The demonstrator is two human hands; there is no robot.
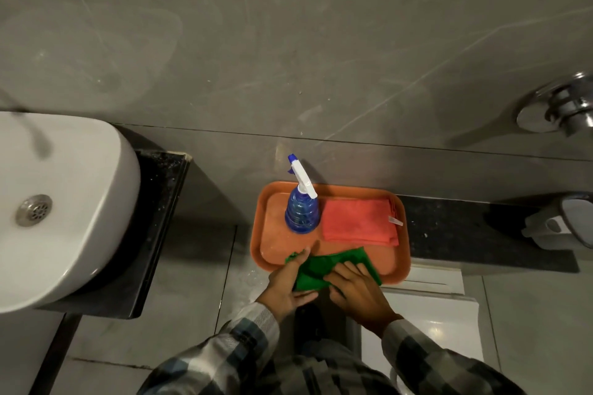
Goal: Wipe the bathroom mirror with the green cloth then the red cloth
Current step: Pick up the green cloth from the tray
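Observation:
A green cloth (333, 264) lies bunched over the front edge of an orange tray (272, 236). My left hand (287, 285) grips its left side, thumb on top. My right hand (359, 290) presses flat on its right part, fingers spread over the fabric. A folded red cloth (359, 221) rests flat in the tray's back right area, untouched. No mirror is in view.
A blue spray bottle (301, 207) with a white trigger stands in the tray beside the red cloth. A white sink basin (64, 202) sits at the left on a dark counter. A chrome fitting (564, 106) is on the wall at right. A white toilet tank (433, 308) lies under the tray.

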